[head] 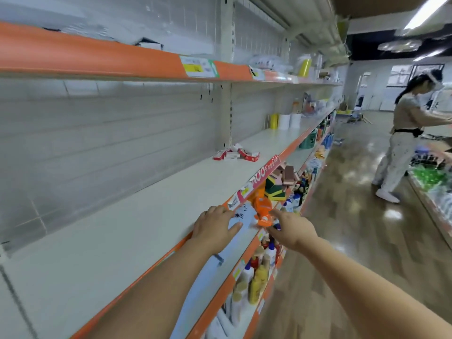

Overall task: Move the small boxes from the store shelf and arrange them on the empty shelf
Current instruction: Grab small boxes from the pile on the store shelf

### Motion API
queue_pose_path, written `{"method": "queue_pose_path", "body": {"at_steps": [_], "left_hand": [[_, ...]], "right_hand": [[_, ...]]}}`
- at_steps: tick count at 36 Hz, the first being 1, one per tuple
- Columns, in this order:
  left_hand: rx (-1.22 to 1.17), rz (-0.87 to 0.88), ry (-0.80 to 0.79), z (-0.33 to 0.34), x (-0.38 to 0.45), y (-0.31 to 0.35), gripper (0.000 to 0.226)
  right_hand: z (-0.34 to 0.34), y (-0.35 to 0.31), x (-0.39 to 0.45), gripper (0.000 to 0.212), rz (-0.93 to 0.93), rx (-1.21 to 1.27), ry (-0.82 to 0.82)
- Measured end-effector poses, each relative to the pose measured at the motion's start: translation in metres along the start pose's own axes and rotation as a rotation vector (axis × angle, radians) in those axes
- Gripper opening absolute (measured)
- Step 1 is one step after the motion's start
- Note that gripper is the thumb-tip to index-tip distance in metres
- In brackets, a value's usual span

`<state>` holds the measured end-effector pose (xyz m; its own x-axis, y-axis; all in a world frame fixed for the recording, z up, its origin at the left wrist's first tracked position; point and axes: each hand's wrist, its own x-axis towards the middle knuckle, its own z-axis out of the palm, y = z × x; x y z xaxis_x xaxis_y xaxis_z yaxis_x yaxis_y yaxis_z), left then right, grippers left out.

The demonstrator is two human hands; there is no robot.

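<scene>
Several tiers of store shelving run away from you on your left, each edged with an orange strip. At chest height the widest of them, the empty shelf [117,241], stretches from the near corner far down the aisle with a pale, bare surface. On it, well ahead of your hands and close to the back panel, lies a loose cluster of small boxes [236,154], red and white, some flat and some tipped against each other. Farther along the same level stand a yellow container and white rolls [285,121].

One tier below, the lower shelf [215,285] carries bottles [256,277] near you, then an orange item [262,211], then stacked sponges [275,189] beyond it.

To your right, across the wooden floor [342,228], another person [403,133] stands at the opposite display, facing away from you.

Your left hand [215,228] rests at the front edge of the empty shelf, fingers straight and spread, thumb out, holding nothing. Your right hand [291,228] reaches forward just beside the orange item, over the lower shelf; its fingers extend loosely away from you and appear to hold nothing, though their tips are partly hidden behind the hand. Both hands are well apart from the small boxes.
</scene>
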<state>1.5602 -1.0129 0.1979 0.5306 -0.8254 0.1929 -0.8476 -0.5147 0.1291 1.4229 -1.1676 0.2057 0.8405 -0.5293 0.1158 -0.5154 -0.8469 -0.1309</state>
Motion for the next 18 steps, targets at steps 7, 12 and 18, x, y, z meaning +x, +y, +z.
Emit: {"method": "queue_pose_path", "body": {"at_steps": [7,12,18], "left_hand": [[-0.002,-0.082,0.057,0.010,0.105,0.038,0.048],[0.012,-0.120,0.067,0.020,0.170,0.062,0.051],[0.026,-0.159,0.063,0.035,0.229,0.072,0.051]], "right_hand": [[-0.027,0.076,0.084,0.050,-0.077,-0.025,0.004],[-0.028,0.123,0.139,0.050,-0.102,-0.008,0.004],[-0.018,0.158,0.197,0.050,-0.136,0.021,-0.001]]}}
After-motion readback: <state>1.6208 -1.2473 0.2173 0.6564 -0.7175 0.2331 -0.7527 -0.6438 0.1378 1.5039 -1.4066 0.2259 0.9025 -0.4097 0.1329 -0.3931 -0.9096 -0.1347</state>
